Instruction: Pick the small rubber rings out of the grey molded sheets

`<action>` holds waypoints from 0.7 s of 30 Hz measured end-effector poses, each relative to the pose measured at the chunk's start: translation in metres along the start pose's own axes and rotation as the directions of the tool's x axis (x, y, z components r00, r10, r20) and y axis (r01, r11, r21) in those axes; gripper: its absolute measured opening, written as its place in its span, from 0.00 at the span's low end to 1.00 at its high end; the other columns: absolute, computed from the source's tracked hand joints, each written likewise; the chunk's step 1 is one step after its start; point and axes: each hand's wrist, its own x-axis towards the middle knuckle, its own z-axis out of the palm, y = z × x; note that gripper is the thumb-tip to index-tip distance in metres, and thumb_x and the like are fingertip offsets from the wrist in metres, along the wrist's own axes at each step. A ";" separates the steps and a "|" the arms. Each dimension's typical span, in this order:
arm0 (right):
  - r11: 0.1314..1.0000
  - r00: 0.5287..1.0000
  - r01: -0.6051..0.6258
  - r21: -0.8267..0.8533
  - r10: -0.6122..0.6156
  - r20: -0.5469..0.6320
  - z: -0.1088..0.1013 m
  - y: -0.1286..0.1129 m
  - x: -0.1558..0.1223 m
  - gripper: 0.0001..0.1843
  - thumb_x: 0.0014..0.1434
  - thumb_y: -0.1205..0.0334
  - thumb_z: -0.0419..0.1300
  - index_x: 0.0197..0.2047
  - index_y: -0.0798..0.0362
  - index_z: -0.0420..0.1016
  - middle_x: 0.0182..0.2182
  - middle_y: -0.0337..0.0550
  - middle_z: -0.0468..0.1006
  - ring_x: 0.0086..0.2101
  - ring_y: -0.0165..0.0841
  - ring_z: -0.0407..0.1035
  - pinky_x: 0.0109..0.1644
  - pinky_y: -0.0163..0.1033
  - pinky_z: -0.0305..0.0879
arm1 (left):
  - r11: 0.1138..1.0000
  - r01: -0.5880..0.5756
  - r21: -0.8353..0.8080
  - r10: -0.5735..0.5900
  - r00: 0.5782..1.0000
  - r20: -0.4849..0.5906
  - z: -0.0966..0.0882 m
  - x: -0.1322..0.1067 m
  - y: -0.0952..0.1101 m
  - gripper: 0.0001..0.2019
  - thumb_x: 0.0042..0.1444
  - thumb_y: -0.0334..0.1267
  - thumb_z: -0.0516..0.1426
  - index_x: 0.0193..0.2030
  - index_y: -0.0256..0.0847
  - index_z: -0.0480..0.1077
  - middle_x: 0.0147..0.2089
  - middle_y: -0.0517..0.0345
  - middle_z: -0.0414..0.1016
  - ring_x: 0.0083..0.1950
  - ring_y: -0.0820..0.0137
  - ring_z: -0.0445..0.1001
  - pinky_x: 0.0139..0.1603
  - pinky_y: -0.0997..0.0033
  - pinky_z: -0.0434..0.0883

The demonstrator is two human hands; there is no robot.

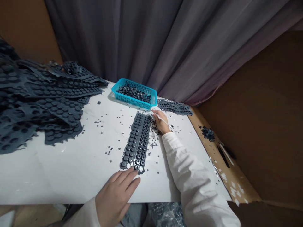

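Observation:
A dark grey moulded rubber sheet [135,142] with rows of round studs lies lengthwise on the white table [94,176]. My left hand [117,192] rests at its near end, fingers stretched out and fingertips on its edge beside two white round spots. At the far right corner of the sheet, my right hand [161,121] is closed around a thin white stick-like tool [163,119]. The tool's working tip is too small to make out. Small dark discs [153,145] are scattered beside the sheet and under my right wrist.
Behind the sheet stands a blue plastic basket [132,101] holding small dark rubber pieces. Another studded sheet [175,107] lies right of it. Stacked perforated sheets [59,107] fill the left side. On the right ledge are a dark pile [207,134] and a black slim tool [223,156].

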 end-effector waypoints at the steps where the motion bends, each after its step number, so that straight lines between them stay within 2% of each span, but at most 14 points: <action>1: 1.000 1.000 -0.014 0.011 0.014 -0.028 -0.001 0.002 -0.002 0.17 0.63 0.51 0.50 0.45 0.50 0.73 0.49 0.51 0.76 0.52 0.43 0.67 0.58 0.54 0.59 | 1.000 0.002 -0.001 -0.002 1.000 -0.007 0.000 0.000 0.000 0.34 0.40 0.22 0.53 0.58 0.45 0.63 0.62 0.59 0.66 0.62 0.61 0.62 0.60 0.60 0.61; 4: 0.997 0.998 -0.034 0.066 0.037 -0.046 -0.001 0.002 -0.010 0.17 0.62 0.49 0.51 0.43 0.51 0.73 0.50 0.51 0.76 0.53 0.42 0.67 0.59 0.53 0.59 | 1.000 0.009 -0.012 -0.010 1.000 -0.023 0.002 0.000 0.000 0.33 0.42 0.22 0.52 0.57 0.45 0.64 0.62 0.60 0.66 0.62 0.63 0.63 0.60 0.61 0.61; 9: 0.983 0.998 -0.058 0.173 0.050 0.049 0.003 -0.006 -0.021 0.16 0.60 0.48 0.54 0.41 0.50 0.74 0.47 0.49 0.78 0.51 0.39 0.70 0.57 0.49 0.64 | 1.000 0.006 0.028 -0.006 1.000 -0.019 0.002 0.000 0.001 0.34 0.40 0.22 0.52 0.58 0.44 0.64 0.62 0.59 0.66 0.62 0.62 0.63 0.60 0.60 0.62; 15: 0.968 0.992 -0.085 0.237 0.061 0.106 0.008 -0.010 -0.015 0.17 0.60 0.46 0.55 0.40 0.50 0.75 0.46 0.48 0.78 0.49 0.38 0.71 0.56 0.47 0.65 | 0.999 0.002 0.041 -0.003 1.000 0.015 0.001 0.001 0.003 0.35 0.39 0.21 0.52 0.58 0.43 0.63 0.63 0.57 0.65 0.62 0.61 0.62 0.60 0.59 0.62; 21: 0.967 0.989 -0.118 0.226 0.092 0.119 0.006 -0.012 -0.013 0.18 0.60 0.46 0.55 0.42 0.50 0.75 0.43 0.46 0.79 0.46 0.38 0.72 0.53 0.48 0.67 | 1.000 0.014 0.022 -0.014 1.000 0.018 0.003 0.000 0.002 0.36 0.38 0.21 0.51 0.58 0.44 0.63 0.63 0.57 0.65 0.63 0.61 0.62 0.61 0.60 0.61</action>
